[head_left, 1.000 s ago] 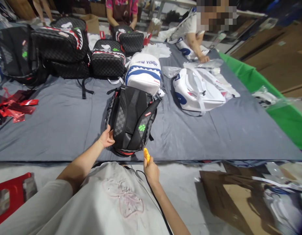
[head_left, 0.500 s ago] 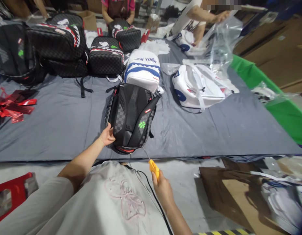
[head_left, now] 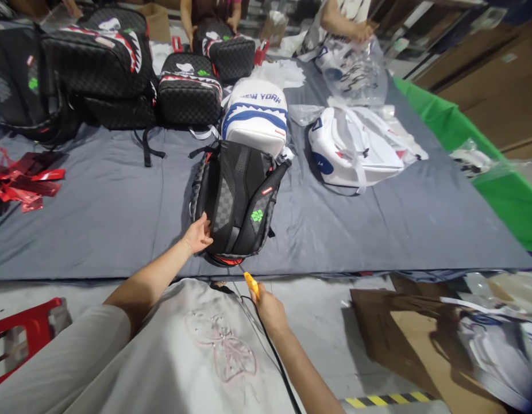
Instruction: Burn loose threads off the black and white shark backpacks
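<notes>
A black checkered backpack [head_left: 238,201] lies back-side up near the table's front edge, with a green mark and a small red label on one strap. My left hand [head_left: 199,234] grips its lower left side, fingers partly hidden at the edge. In my right hand [head_left: 270,310], closed, is a yellow-handled tool [head_left: 251,284] with a thin grey tip. That tip is at the red-trimmed bottom end of the backpack; whether it touches is unclear. Just beyond lies a white and blue backpack [head_left: 255,118] lettered NEW YORK.
Several black backpacks [head_left: 100,69] stand at the back left, near red plastic scraps [head_left: 31,181]. A white backpack [head_left: 356,152] lies right of centre. Two co-workers handle bags across the grey-covered table [head_left: 369,236]. A green bin [head_left: 447,121] borders the right side; a cardboard box [head_left: 390,333] sits below.
My right hand has brought the yellow-handled tool left and up, closer to the backpack's bottom end. My left hand stays at the bag's side. A co-worker's clear plastic bag has come down over a white backpack.
</notes>
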`<action>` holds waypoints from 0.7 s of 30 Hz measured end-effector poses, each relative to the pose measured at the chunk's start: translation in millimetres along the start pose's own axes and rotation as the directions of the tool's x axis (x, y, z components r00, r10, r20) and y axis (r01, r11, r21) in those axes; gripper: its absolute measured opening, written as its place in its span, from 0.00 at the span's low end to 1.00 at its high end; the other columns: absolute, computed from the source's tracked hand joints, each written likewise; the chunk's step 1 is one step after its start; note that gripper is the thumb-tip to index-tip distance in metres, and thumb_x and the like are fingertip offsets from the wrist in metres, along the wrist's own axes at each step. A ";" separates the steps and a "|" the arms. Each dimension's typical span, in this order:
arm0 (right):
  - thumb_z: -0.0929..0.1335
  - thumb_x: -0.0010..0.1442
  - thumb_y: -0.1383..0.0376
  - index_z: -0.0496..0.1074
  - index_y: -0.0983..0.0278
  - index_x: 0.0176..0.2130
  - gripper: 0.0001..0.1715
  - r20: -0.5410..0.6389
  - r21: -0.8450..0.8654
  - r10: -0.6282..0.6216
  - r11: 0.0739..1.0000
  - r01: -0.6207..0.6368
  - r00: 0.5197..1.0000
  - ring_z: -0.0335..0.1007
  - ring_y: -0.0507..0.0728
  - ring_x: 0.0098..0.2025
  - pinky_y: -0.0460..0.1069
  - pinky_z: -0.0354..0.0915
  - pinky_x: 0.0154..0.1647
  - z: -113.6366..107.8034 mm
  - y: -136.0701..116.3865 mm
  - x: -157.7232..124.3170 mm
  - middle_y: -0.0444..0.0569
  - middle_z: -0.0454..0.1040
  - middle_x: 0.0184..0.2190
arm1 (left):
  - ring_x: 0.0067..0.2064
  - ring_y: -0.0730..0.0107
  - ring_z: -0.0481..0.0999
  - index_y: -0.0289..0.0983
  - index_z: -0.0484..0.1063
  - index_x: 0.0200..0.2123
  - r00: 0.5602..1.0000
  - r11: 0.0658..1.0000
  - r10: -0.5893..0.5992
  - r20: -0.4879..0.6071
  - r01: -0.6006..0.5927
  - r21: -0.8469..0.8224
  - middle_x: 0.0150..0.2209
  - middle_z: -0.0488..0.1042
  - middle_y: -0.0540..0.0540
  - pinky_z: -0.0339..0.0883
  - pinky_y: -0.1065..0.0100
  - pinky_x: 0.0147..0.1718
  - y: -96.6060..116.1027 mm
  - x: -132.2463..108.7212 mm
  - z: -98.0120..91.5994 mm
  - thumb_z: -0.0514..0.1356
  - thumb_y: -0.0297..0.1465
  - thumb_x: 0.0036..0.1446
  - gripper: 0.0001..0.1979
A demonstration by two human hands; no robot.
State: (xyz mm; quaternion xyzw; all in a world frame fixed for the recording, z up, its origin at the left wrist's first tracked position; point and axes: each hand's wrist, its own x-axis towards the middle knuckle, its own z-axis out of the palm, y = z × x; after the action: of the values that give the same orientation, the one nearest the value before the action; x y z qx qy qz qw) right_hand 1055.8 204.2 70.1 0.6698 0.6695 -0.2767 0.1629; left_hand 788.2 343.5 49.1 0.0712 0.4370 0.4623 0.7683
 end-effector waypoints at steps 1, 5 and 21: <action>0.59 0.71 0.59 0.66 0.63 0.45 0.12 0.000 0.007 0.001 1.000 -0.001 1.000 0.77 0.59 0.35 0.48 0.50 0.28 0.9 -1.1 3.0 0.52 0.80 0.34 | 0.23 0.77 0.69 0.35 0.66 0.27 1.000 0.998 0.017 -0.025 -0.015 0.055 0.30 0.74 0.45 0.50 0.78 0.14 -0.1 -3.8 1.5 0.62 0.47 0.57 0.21; 0.58 0.71 0.58 0.67 0.62 0.45 0.13 0.013 0.052 -0.011 0.999 0.010 1.000 0.77 0.58 0.35 0.48 0.52 0.29 3.5 -3.4 9.0 0.50 0.79 0.33 | 0.49 0.58 0.75 0.38 0.70 0.51 0.962 0.927 0.238 -0.135 -0.184 0.326 0.53 0.73 0.38 0.71 0.69 0.33 -13.8 -33.3 10.1 0.68 0.36 0.52 0.24; 0.55 0.69 0.57 0.68 0.62 0.46 0.18 -0.146 0.297 -0.020 0.953 0.063 0.989 0.77 0.60 0.32 0.48 0.62 0.30 9.5 42.4 -8.0 0.51 0.78 0.30 | 0.59 0.49 0.70 0.42 0.62 0.65 0.752 -0.064 0.365 0.548 -0.567 0.821 0.48 0.77 0.39 0.37 0.38 0.66 -46.4 22.9 57.1 0.57 0.21 0.48 0.38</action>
State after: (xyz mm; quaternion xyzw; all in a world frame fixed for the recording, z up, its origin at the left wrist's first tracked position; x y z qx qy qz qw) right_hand 1096.6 190.0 60.8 0.6903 0.6434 -0.3309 0.0053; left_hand 864.8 352.0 46.1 0.7292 0.5098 0.2909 0.3519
